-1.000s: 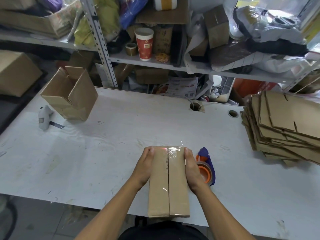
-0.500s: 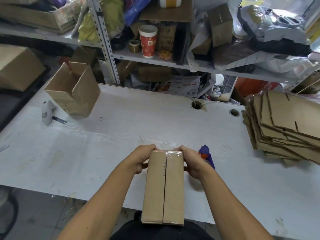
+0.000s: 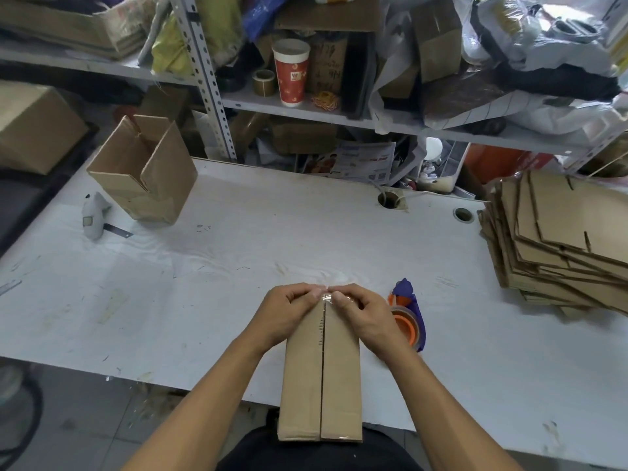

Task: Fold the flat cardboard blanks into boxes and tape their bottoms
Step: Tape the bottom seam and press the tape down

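Fingers (image 3: 314, 294) of both hands, at the box's sides a second ago, now curl together over its far end, pressing clear tape. One long cardboard box (image 3: 321, 375), seam up, overhangs the counter's (image 3: 217, 266) near edge. One open box (image 3: 144, 171), far-left corner. One stack of flat blanks (image 3: 560, 239), right edge. One orange tape dispenser (image 3: 409, 317).

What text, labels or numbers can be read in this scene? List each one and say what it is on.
"W": small logo on the red paper cup on the shelf.
Dark handwriting on the brown cardboard piece behind the cup: too blurred to read.
Printed leaflet below the shelf: text too small to read.
Dark marks beside the seam of the box under both hands: too blurred to read.
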